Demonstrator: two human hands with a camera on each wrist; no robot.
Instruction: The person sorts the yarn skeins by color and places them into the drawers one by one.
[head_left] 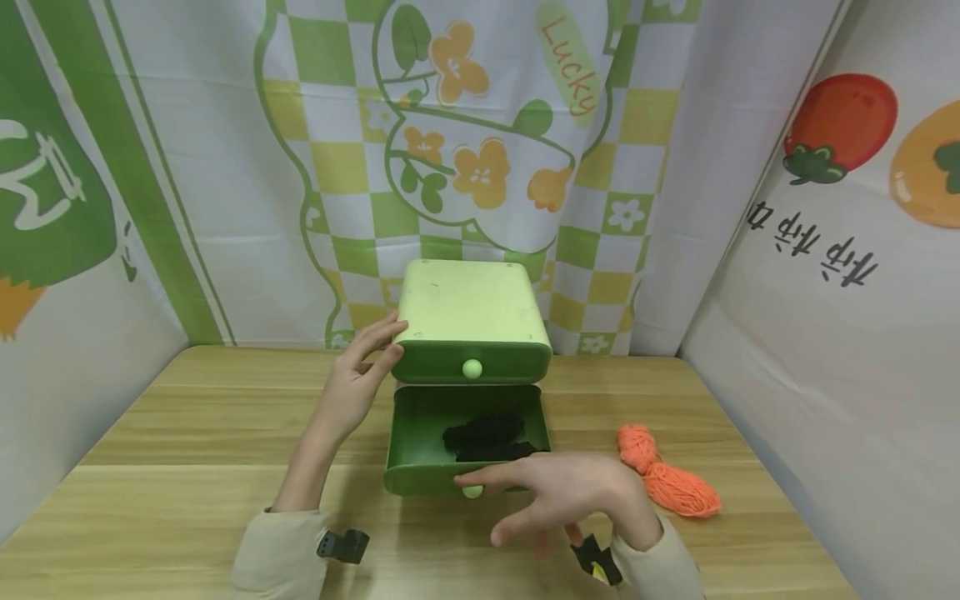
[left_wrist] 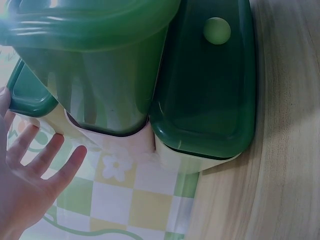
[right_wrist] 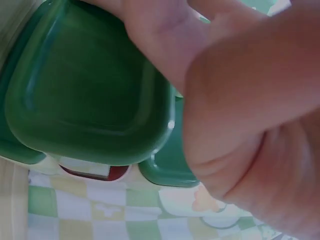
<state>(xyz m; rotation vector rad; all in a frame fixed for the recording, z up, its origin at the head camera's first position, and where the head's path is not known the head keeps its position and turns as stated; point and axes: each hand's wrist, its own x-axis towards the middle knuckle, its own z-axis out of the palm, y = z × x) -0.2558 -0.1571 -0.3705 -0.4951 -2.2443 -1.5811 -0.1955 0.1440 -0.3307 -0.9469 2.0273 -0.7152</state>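
A small drawer cabinet [head_left: 471,302] with a pale green top and dark green drawer fronts stands at the back of the table. Below its closed top drawer [head_left: 435,362], the middle drawer [head_left: 422,478] is pulled out, and a black, soft-looking bundle [head_left: 487,431] lies inside. My left hand [head_left: 354,385] rests against the cabinet's left side, fingers extended. Over the pulled-out drawer's front hovers or rests my right hand [head_left: 573,493], index finger stretched beside the round knob [head_left: 472,492] and thumb apart; contact cannot be told. The left wrist view shows a closed lower drawer [left_wrist: 205,90].
A twisted skein of orange yarn [head_left: 678,490] lies on the wooden table [head_left: 187,467] to the right of the cabinet. A patterned curtain [head_left: 345,192] hangs close behind, and printed cloth walls stand on both sides.
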